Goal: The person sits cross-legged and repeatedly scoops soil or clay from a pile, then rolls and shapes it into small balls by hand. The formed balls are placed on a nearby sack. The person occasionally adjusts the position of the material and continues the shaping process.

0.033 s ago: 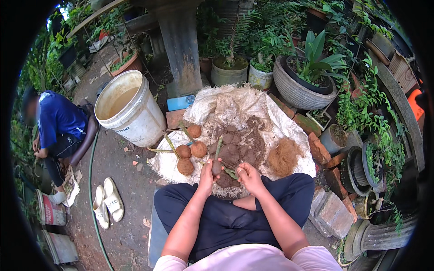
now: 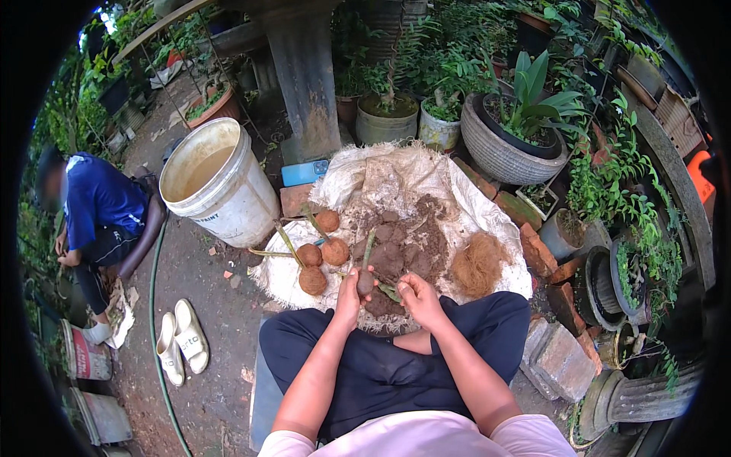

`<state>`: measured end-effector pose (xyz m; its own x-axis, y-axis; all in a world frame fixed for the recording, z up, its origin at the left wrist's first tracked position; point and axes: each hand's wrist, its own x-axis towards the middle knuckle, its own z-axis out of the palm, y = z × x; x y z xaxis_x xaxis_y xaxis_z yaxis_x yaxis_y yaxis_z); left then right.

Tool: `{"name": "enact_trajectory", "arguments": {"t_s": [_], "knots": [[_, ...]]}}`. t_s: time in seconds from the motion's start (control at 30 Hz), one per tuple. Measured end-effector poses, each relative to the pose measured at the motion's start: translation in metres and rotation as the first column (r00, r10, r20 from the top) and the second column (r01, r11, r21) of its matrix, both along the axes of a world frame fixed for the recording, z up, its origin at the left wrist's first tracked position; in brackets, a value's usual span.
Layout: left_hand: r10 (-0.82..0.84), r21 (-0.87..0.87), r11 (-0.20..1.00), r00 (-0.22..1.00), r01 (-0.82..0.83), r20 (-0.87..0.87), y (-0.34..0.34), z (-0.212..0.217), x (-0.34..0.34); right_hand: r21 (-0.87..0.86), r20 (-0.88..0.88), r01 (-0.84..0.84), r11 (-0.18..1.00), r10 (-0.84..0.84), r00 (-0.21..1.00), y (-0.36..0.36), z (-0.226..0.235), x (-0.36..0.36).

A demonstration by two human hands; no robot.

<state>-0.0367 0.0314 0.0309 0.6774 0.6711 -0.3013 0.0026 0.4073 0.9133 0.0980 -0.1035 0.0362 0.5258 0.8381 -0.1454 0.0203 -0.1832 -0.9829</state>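
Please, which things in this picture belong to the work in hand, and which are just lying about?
Likely in the work:
soil ball in the left hand
loose soil
brown fibre
brown balls
white sack underneath

Likely just lying about:
sandals
phone
hose

Soft daylight, faint shadows, bending edges (black at the rim)
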Motion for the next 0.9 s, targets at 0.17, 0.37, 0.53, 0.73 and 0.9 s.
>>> {"name": "enact_trajectory", "arguments": {"t_s": [0.17,0.37,0.53,0.73,0.9], "knots": [[-0.019,0.003,1.0,0.999,0.019,0.03,-0.001,-0.004,0.0,0.111,0.077,-0.021,0.994,0.013,0.997,0.013,0.024,-0.017],[0.007,0.09,0.996,0.994,-0.017,0.106,-0.004,-0.022,0.004,0.015,0.304,-0.084,0.996,0.076,0.95,0.022,0.045,-0.032],[-0.053,-0.028,0.998,0.984,0.058,0.168,-0.01,-0.02,-0.003,-0.064,0.337,-0.006,0.998,0.027,0.941,0.026,0.041,-0.038],[-0.126,0.119,0.987,0.981,0.108,0.151,-0.019,-0.021,-0.004,-0.004,0.313,0.005,1.0,-0.004,0.95,0.026,0.025,-0.036],[-0.148,0.182,0.973,0.989,0.142,0.017,-0.025,-0.022,-0.005,-0.141,0.03,-0.153,0.978,0.158,0.987,0.024,0.025,-0.024]]}}
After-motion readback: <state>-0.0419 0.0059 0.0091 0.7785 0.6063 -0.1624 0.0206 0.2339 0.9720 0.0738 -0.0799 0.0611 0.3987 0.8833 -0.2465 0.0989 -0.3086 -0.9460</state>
